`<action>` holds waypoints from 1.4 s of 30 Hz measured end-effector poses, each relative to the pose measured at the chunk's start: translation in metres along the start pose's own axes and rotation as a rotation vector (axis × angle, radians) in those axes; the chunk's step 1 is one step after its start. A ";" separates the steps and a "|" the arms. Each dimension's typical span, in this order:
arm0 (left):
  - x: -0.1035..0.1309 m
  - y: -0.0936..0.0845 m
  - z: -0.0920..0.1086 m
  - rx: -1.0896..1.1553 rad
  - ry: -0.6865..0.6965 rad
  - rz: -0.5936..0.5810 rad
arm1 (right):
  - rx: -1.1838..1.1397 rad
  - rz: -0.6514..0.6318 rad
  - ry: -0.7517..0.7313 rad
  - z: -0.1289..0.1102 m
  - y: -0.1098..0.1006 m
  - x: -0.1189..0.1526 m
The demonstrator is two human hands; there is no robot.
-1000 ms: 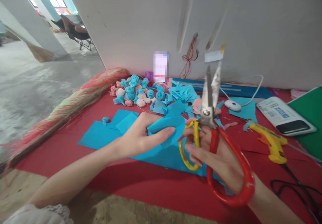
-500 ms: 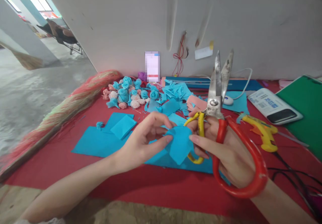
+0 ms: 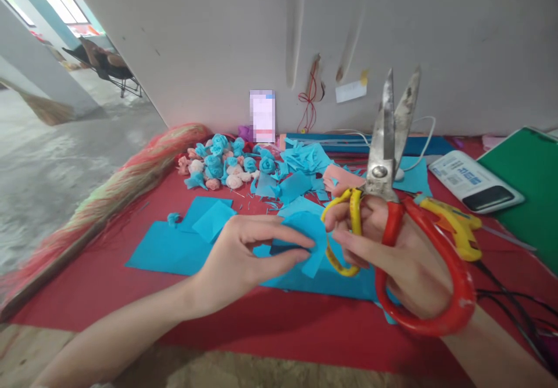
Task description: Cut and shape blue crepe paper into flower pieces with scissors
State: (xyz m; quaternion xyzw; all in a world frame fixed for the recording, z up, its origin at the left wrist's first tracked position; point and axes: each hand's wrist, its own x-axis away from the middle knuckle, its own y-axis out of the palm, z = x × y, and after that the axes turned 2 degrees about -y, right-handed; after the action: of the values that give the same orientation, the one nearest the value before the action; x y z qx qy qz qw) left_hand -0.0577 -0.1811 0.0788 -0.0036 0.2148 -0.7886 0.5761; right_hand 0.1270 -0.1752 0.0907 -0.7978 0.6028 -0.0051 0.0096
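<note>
A rounded piece of blue paper (image 3: 310, 231) is pinched between the thumb and fingers of my left hand (image 3: 248, 254). My right hand (image 3: 392, 243) carries large scissors (image 3: 383, 167) with a red and a yellow handle loop. Their worn metal blades point up and away, slightly apart. The right thumb and fingertips are close to the paper's right edge; whether they touch it I cannot tell. Underneath both hands lies a larger blue paper sheet (image 3: 331, 283) on the red tabletop (image 3: 244, 330). More blue sheets (image 3: 161, 248) lie left of my left hand, with a small blue rosette (image 3: 173, 219) on them.
Blue, pink and white paper roses (image 3: 213, 164) are heaped at the back, beside blue scraps (image 3: 307, 158). A phone (image 3: 262, 116) leans on the wall. At right lie a yellow glue gun (image 3: 457, 225), a white device (image 3: 475, 182) and a green board (image 3: 527, 190). Red-tinted fibre (image 3: 108, 196) runs along the left edge.
My right hand and the scissors have shifted right, drawing back from the paper. My left fingers have slid across the paper to the right, and the paper has turned.
</note>
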 end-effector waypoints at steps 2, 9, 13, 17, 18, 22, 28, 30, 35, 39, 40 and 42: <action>0.000 0.000 0.000 -0.009 0.034 0.060 | -0.006 0.002 0.011 0.001 0.002 0.000; 0.000 0.004 -0.003 0.019 0.025 0.084 | -0.027 0.019 0.112 0.009 0.012 0.003; 0.001 0.005 -0.008 0.189 -0.083 0.072 | -0.117 0.035 0.152 0.007 0.010 0.004; -0.002 0.002 -0.015 0.436 -0.014 0.032 | -0.313 -0.142 0.168 0.004 0.004 0.000; -0.004 0.000 -0.017 0.432 0.059 -0.009 | -0.351 -0.211 0.191 0.004 0.002 -0.001; -0.012 -0.010 -0.023 0.140 0.369 -0.184 | -0.401 -0.419 0.316 0.009 0.001 -0.003; -0.023 -0.023 -0.023 0.041 0.508 -0.339 | -0.399 -0.449 0.292 0.024 0.010 -0.005; -0.021 -0.022 -0.020 0.064 0.409 -0.318 | -0.297 -0.270 0.220 0.025 0.011 -0.008; -0.014 -0.017 -0.014 0.023 0.137 -0.116 | -0.135 -0.059 -0.020 0.013 0.004 -0.007; -0.011 -0.011 -0.013 0.005 -0.004 -0.050 | -0.040 -0.101 -0.127 0.007 0.002 -0.001; -0.011 -0.010 -0.013 -0.003 -0.011 -0.049 | -0.019 -0.095 -0.135 0.008 0.003 0.000; -0.009 -0.007 -0.012 -0.012 -0.011 -0.058 | 0.000 -0.041 -0.130 0.011 0.007 0.003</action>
State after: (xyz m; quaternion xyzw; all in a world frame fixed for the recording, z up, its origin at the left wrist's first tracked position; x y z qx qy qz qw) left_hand -0.0646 -0.1673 0.0726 -0.0177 0.2159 -0.8038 0.5541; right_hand 0.1215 -0.1795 0.0794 -0.8088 0.5842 0.0466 0.0484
